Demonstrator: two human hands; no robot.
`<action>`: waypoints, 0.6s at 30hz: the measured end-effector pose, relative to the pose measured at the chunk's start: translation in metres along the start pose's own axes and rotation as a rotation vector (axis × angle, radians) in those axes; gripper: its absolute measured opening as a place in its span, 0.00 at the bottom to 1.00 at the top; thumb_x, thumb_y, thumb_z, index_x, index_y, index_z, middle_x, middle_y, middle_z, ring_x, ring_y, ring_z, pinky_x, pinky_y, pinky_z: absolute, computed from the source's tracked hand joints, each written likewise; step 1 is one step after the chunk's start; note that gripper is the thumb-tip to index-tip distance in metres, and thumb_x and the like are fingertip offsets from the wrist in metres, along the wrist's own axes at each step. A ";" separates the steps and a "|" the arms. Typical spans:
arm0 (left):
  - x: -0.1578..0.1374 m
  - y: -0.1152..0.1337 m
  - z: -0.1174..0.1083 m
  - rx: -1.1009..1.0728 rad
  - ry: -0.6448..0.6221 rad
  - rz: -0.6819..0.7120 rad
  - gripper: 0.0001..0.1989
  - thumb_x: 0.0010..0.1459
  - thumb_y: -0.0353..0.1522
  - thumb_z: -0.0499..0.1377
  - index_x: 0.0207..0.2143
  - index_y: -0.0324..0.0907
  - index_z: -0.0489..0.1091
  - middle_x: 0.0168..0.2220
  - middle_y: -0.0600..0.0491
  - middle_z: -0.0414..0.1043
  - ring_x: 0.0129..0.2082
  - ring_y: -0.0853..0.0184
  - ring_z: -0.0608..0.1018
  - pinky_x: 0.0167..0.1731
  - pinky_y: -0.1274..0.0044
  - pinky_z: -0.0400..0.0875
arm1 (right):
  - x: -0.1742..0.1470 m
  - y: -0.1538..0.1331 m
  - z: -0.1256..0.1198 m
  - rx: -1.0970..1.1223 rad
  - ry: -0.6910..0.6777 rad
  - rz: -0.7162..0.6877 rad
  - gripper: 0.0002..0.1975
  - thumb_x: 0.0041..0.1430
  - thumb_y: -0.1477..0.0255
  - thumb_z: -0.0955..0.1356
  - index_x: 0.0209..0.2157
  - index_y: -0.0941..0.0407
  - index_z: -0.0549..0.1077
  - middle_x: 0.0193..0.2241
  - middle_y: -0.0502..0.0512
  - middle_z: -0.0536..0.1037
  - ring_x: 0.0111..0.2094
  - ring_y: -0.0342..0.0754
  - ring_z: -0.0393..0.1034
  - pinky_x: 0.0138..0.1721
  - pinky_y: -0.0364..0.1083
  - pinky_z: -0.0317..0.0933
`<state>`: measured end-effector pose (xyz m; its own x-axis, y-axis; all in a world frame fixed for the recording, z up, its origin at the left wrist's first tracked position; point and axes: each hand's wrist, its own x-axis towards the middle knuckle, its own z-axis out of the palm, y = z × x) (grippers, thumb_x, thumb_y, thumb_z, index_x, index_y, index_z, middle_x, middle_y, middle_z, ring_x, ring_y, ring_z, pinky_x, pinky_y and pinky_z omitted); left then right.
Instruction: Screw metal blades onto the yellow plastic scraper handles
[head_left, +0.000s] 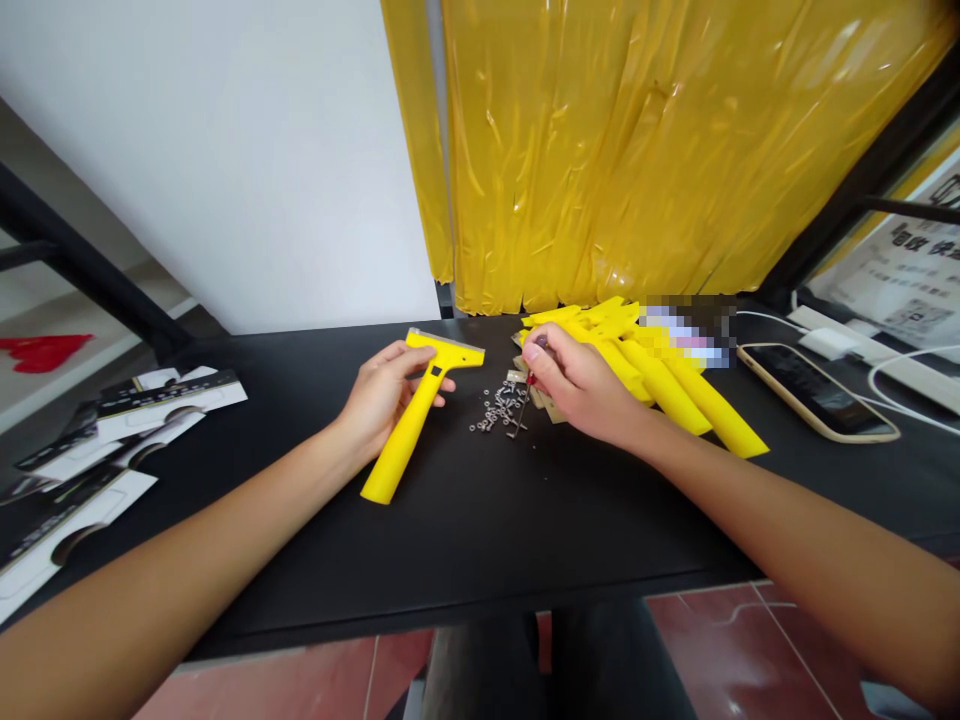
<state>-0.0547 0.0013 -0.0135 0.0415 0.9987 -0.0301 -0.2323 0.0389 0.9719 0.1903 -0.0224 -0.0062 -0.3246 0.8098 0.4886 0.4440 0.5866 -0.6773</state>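
My left hand (386, 393) is closed round a yellow scraper (411, 425), thumb on its head and handle pointing down toward me. A metal strip runs along the scraper's top edge. In my right hand (574, 380) is a small screwdriver (523, 408), its shaft angled down to a loose heap of small screws and nuts (499, 410). Its tip is among those parts; whether it touches one I cannot tell. Behind and beside my right hand lies a pile of more yellow scraper pieces (679, 385), with some flat beige pieces (553, 410) partly hidden under the hand.
Black-and-white card sleeves (112, 450) lie at the table's left. A phone (817, 390) rests on the right, near white cables and a power strip (870, 345). A white panel (247, 150) and yellow plastic sheeting (637, 150) stand behind the black table (450, 560).
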 end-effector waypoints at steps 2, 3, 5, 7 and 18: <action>-0.001 0.000 0.001 -0.010 -0.010 -0.007 0.08 0.54 0.28 0.66 0.35 0.39 0.69 0.36 0.46 0.78 0.26 0.60 0.82 0.17 0.77 0.76 | -0.001 0.000 0.001 0.022 0.020 0.006 0.14 0.72 0.60 0.58 0.37 0.53 0.65 0.24 0.47 0.67 0.25 0.43 0.61 0.29 0.46 0.55; -0.002 -0.001 0.001 -0.015 -0.020 -0.011 0.08 0.54 0.28 0.66 0.35 0.39 0.69 0.36 0.45 0.78 0.26 0.60 0.83 0.18 0.77 0.76 | -0.001 0.000 0.001 0.045 0.034 0.014 0.14 0.72 0.59 0.58 0.37 0.53 0.65 0.24 0.47 0.67 0.25 0.43 0.61 0.29 0.46 0.56; -0.003 -0.001 0.002 -0.024 -0.042 -0.019 0.07 0.55 0.28 0.66 0.35 0.38 0.70 0.36 0.45 0.78 0.26 0.60 0.83 0.18 0.76 0.77 | -0.001 0.001 0.001 0.120 0.073 0.039 0.15 0.71 0.57 0.59 0.37 0.52 0.65 0.25 0.47 0.66 0.25 0.43 0.61 0.28 0.45 0.56; -0.005 -0.001 0.004 -0.026 -0.061 -0.021 0.06 0.57 0.28 0.65 0.35 0.38 0.71 0.36 0.44 0.78 0.27 0.61 0.83 0.19 0.76 0.77 | 0.000 0.000 0.000 0.236 0.118 0.078 0.15 0.70 0.55 0.60 0.37 0.52 0.65 0.24 0.47 0.65 0.24 0.42 0.60 0.25 0.44 0.54; -0.014 -0.004 0.007 0.085 -0.411 -0.106 0.09 0.59 0.34 0.65 0.39 0.37 0.73 0.29 0.43 0.79 0.25 0.61 0.81 0.20 0.77 0.74 | 0.008 -0.012 -0.007 0.631 0.288 0.121 0.14 0.66 0.53 0.65 0.38 0.49 0.62 0.24 0.45 0.67 0.19 0.41 0.61 0.19 0.42 0.58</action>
<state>-0.0475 -0.0127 -0.0153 0.4484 0.8923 -0.0519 -0.1253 0.1203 0.9848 0.1884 -0.0230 0.0092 -0.0308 0.8892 0.4565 -0.1346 0.4489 -0.8834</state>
